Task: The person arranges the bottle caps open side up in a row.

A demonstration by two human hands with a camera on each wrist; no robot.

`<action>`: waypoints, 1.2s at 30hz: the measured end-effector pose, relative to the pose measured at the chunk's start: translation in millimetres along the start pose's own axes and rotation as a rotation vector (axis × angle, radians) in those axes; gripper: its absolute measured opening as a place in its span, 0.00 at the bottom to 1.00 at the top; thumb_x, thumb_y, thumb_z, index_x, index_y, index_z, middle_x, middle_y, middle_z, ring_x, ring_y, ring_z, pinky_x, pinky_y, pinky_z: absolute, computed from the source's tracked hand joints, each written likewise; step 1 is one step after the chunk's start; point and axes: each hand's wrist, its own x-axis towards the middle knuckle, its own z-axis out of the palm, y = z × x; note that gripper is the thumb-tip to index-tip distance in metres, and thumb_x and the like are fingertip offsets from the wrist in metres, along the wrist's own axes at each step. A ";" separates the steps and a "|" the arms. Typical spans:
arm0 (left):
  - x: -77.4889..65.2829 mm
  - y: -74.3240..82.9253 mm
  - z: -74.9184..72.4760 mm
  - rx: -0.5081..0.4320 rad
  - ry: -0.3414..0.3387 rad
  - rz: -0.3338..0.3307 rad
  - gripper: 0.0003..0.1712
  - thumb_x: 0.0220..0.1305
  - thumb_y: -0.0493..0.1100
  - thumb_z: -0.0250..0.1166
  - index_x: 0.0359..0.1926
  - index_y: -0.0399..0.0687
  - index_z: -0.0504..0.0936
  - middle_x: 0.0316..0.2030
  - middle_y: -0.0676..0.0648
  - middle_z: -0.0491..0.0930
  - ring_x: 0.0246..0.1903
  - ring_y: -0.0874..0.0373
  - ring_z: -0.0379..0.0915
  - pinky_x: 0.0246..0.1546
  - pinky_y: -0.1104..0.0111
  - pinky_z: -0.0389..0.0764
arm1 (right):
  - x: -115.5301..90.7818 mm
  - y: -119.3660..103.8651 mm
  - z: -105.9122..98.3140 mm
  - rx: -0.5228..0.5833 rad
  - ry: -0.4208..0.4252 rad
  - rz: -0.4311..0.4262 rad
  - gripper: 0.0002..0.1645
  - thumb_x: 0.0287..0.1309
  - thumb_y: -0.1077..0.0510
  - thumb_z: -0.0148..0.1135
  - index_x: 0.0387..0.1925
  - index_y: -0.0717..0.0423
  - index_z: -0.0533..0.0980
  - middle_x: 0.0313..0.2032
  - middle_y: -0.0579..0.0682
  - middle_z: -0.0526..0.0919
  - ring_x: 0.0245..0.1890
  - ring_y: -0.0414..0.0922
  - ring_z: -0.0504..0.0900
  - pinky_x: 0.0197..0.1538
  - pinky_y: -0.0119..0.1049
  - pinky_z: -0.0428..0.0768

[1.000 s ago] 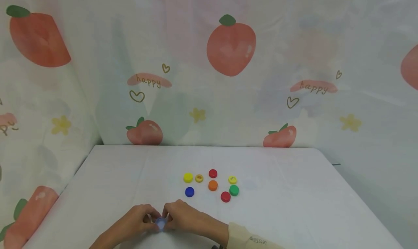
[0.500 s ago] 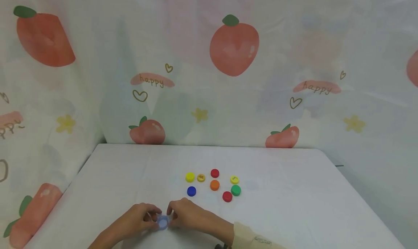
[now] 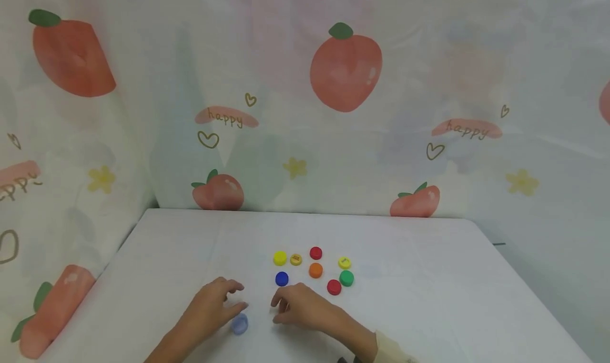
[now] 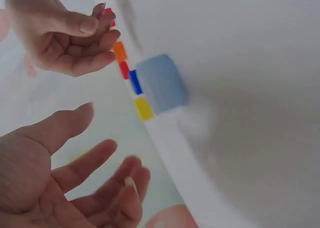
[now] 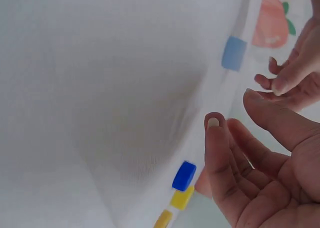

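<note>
A light blue bottle cap lies on the white table just below my left thumb in the head view. My left hand hovers beside it, thumb and fingers spread, holding nothing. To the cap's right is my right hand, its fingers loosely bent with nothing between them. A dark blue cap sits just beyond the right hand's fingers. The left wrist view shows the light blue cap standing apart from both hands; in the right wrist view the cap also appears free of any fingers.
Several more caps lie loosely grouped at mid-table: yellow, gold, red, orange, another yellow, green and a second red. A fruit-print curtain hangs behind the white table.
Both hands have let go of the light blue cap. The left hand has lifted and opened beyond it, and the right hand has drawn away to the right. The cap stays on the table.
</note>
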 end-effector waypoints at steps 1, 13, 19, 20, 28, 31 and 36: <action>0.0 5.1 0.7 0.031 0.029 -0.004 0.18 0.50 0.48 0.73 0.42 0.48 0.83 0.36 0.50 0.77 0.34 0.56 0.73 0.37 0.61 0.79 | -1.7 1.1 -2.8 -0.005 0.012 -0.003 0.12 0.52 0.58 0.70 0.40 0.54 0.81 0.26 0.38 0.79 0.26 0.33 0.76 0.31 0.24 0.76; 10.3 52.0 13.1 0.044 0.160 0.038 0.27 0.52 0.54 0.71 0.51 0.49 0.79 0.42 0.47 0.77 0.41 0.52 0.75 0.39 0.59 0.79 | -20.2 20.6 -34.8 -0.038 0.235 0.017 0.15 0.52 0.57 0.69 0.42 0.58 0.80 0.30 0.41 0.80 0.31 0.39 0.78 0.32 0.28 0.78; 18.8 63.3 24.3 0.002 0.160 0.013 0.31 0.52 0.52 0.72 0.55 0.46 0.76 0.43 0.44 0.75 0.38 0.53 0.74 0.37 0.63 0.80 | -25.3 32.9 -42.7 -0.024 0.297 0.049 0.14 0.53 0.58 0.68 0.42 0.58 0.79 0.32 0.43 0.80 0.34 0.42 0.78 0.34 0.31 0.80; 20.2 64.7 26.1 -0.014 0.159 0.016 0.30 0.52 0.51 0.72 0.55 0.46 0.76 0.44 0.44 0.75 0.37 0.54 0.74 0.37 0.65 0.80 | -26.2 34.5 -43.9 -0.015 0.299 0.053 0.14 0.53 0.58 0.68 0.42 0.58 0.79 0.32 0.44 0.80 0.34 0.43 0.78 0.34 0.32 0.80; 30.6 71.0 31.8 -0.144 0.137 0.061 0.27 0.53 0.48 0.72 0.53 0.45 0.77 0.45 0.44 0.74 0.30 0.59 0.72 0.27 0.76 0.76 | -32.4 46.0 -50.8 0.074 0.318 0.013 0.17 0.54 0.57 0.68 0.44 0.60 0.78 0.38 0.50 0.82 0.36 0.45 0.80 0.36 0.35 0.79; 34.3 72.0 36.4 -0.160 0.149 0.063 0.28 0.53 0.47 0.72 0.54 0.45 0.76 0.48 0.43 0.72 0.26 0.63 0.69 0.23 0.77 0.73 | -33.5 47.9 -52.6 0.110 0.305 -0.018 0.18 0.55 0.56 0.67 0.45 0.61 0.78 0.41 0.53 0.82 0.36 0.46 0.80 0.37 0.36 0.80; 38.9 80.6 45.7 -0.172 0.097 0.053 0.27 0.53 0.47 0.72 0.53 0.46 0.77 0.47 0.42 0.72 0.36 0.55 0.74 0.35 0.67 0.80 | -38.9 52.0 -56.4 0.107 0.311 0.001 0.20 0.55 0.56 0.67 0.48 0.61 0.77 0.44 0.54 0.81 0.39 0.47 0.80 0.37 0.36 0.81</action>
